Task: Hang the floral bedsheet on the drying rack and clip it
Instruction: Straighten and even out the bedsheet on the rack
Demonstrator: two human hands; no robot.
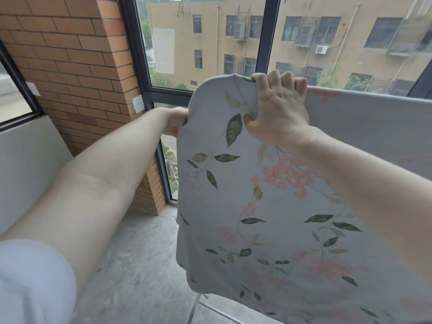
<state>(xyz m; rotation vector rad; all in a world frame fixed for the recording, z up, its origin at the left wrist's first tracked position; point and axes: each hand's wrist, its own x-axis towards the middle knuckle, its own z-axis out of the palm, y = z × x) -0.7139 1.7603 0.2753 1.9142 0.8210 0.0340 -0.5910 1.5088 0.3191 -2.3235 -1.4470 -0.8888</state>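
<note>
sheet: floral bedsheet (pixel 268 206) draped over the drying rack (pixel 195 305), mostly hidden under it
right hand (pixel 278 108): clutched the top left corner
left hand (pixel 174 122): pinched the left edge, fingers hidden
progress: pretty much hung, no clips spotted yet

The bedsheet (pixel 268 206) in the right hand (pixel 278 111) is soft matt cloth. Below it, rack (pixel 194 307) tubing looks like smooth metal. Left of the left hand (pixel 175 122), the wall (pixel 70 54) is rough brick.
</note>
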